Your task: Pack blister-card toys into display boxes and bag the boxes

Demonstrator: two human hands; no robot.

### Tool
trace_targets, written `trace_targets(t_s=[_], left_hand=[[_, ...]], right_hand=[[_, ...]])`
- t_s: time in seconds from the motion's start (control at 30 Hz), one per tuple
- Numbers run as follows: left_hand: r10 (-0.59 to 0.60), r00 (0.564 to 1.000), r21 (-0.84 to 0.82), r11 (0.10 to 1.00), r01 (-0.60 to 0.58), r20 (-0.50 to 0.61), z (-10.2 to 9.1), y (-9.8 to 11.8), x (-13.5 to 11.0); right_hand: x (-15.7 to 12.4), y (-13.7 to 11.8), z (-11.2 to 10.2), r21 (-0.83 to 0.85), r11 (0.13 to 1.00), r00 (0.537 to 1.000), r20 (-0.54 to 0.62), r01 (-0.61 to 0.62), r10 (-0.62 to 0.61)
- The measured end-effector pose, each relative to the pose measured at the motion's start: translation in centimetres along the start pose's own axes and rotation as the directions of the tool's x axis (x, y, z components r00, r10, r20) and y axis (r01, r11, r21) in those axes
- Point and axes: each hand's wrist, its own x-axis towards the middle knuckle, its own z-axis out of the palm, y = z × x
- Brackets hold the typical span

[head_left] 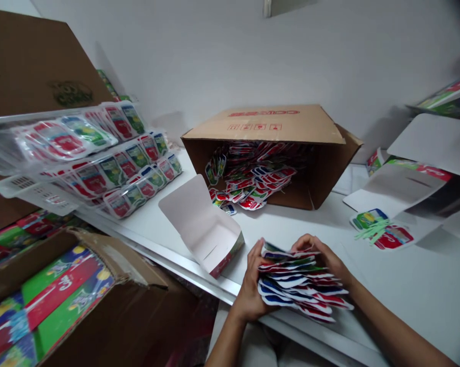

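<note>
Both of my hands hold a thick stack of small colourful packets (300, 283) near the front edge of the white table (405, 285). My left hand (250, 288) presses the stack's left side. My right hand (327, 257) grips its top and right side. An open white carton (205, 227) with a printed outside lies just left of my hands, its flap raised. Behind it a brown cardboard box (275, 132) lies on its side, with several of the same packets spilling from its mouth.
A white tray (34, 193) stacked with rows of packets stands at the left. Below it a brown box (100, 285) holds printed cartons. Flat unfolded cartons (405, 188) and two loose packets (382, 229) lie at the right. A white wall rises behind.
</note>
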Motion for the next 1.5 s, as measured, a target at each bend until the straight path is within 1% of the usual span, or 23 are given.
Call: trace_targets(t_s=[0.1,0.2,0.27,0.33,0.37,0.4,0.43,0.47,0.5,0.53,0.63,0.7,0.77,0.87,0.93,0.97,1.03,1.07,1.13,1.2,1.33,1.43,1.5], left_hand=[[0.001,1.0,-0.025,1.0,-0.001,-0.012,0.0,0.3,0.2],[-0.041,0.999,-0.076,0.996,0.039,-0.033,0.0,1.0,0.3],[-0.06,0.998,-0.099,0.993,0.058,-0.017,0.0,1.2,0.3],[-0.086,0.996,-0.117,0.989,0.085,-0.004,0.0,1.3,0.2],[-0.105,0.994,-0.127,0.986,0.103,-0.005,0.0,1.3,0.1],[-0.124,0.992,-0.135,0.983,0.122,-0.009,0.0,1.3,0.1],[-0.143,0.99,-0.14,0.98,0.14,-0.01,0.0,1.3,0.1],[-0.158,0.987,-0.141,0.978,0.155,-0.009,0.0,1.3,0.1],[-0.169,0.986,-0.141,0.976,0.166,-0.005,0.0,1.4,0.1],[-0.174,0.985,-0.142,0.975,0.172,-0.004,0.0,1.4,0.1],[-0.161,0.987,-0.148,0.976,0.158,-0.007,0.1,1.4,0.1],[-0.155,0.988,-0.141,0.978,0.152,-0.008,0.1,1.3,0.0],[-0.161,0.987,-0.132,0.979,0.158,-0.008,0.2,1.1,0.0],[-0.168,0.986,-0.137,0.977,0.166,-0.003,0.3,0.9,-0.1],[-0.162,0.987,-0.148,0.976,0.16,0.0,0.3,0.8,-0.1],[-0.16,0.987,-0.151,0.976,0.158,-0.001,0.3,0.8,-0.1],[-0.161,0.987,-0.161,0.974,0.158,-0.004,0.2,0.7,-0.1],[-0.165,0.986,-0.167,0.973,0.162,-0.004,0.2,0.7,-0.1],[-0.175,0.985,-0.174,0.969,0.174,0.009,0.2,0.7,-0.1],[-0.16,0.987,-0.15,0.976,0.16,0.008,0.2,0.7,-0.1],[-0.081,0.996,-0.026,0.996,0.08,-0.037,0.0,0.9,0.2],[-0.035,0.999,0.043,0.998,0.036,-0.02,-0.1,0.8,0.4],[-0.03,0.999,0.061,0.998,0.033,-0.046,-0.1,0.7,0.4]], right_hand=[[0.7,-0.6,-0.3,-0.102,0.995,0.992,0.122,-0.024,0.036],[1.6,-1.3,-1.0,-0.145,0.988,0.978,0.195,-0.042,0.071],[2.7,-1.8,-1.6,-0.207,0.978,0.963,0.259,-0.026,0.08],[4.4,-2.4,-2.3,-0.34,0.94,0.94,0.333,0.043,0.078],[5.7,-2.6,-2.8,-0.464,0.879,0.942,0.33,0.114,0.052],[7.2,-2.9,-3.3,-0.609,0.77,0.958,0.288,0.188,-0.006],[9.0,-3.2,-3.7,-0.747,0.623,0.97,0.222,0.234,-0.099],[11.0,-3.4,-4.3,-0.862,0.449,0.964,0.147,0.235,-0.223],[13.0,-3.6,-4.8,-0.926,0.322,0.939,0.082,0.195,-0.333],[15.1,-3.9,-5.2,-0.956,0.249,0.914,0.044,0.155,-0.403],[19.9,-4.5,-6.5,-0.985,0.132,0.88,0.036,0.112,-0.473],[21.5,-5.0,-7.2,-0.989,0.06,0.882,0.092,0.135,-0.463],[21.6,-5.4,-7.9,-0.985,0.006,0.887,0.154,0.174,-0.434],[19.5,-5.7,-8.6,-0.966,-0.036,0.891,0.25,0.256,-0.378],[17.0,-5.4,-8.3,-0.934,0.019,0.876,0.328,0.358,-0.354],[15.5,-5.0,-7.9,-0.911,0.092,0.865,0.344,0.401,-0.364],[12.4,-3.9,-6.6,-0.845,0.337,0.875,0.268,0.415,-0.404],[10.8,-3.2,-5.8,-0.788,0.487,0.899,0.182,0.376,-0.398],[7.9,-1.8,-4.2,-0.614,0.751,0.955,0.017,0.245,-0.298],[5.5,-0.7,-2.8,-0.42,0.898,0.983,-0.069,0.127,-0.171],[3.0,0.0,-0.9,-0.123,0.992,0.996,-0.083,0.008,-0.019],[2.6,0.0,0.1,0.057,0.996,0.996,-0.05,-0.07,0.073],[2.5,0.1,0.5,0.082,0.993,0.994,-0.067,-0.082,0.088]])
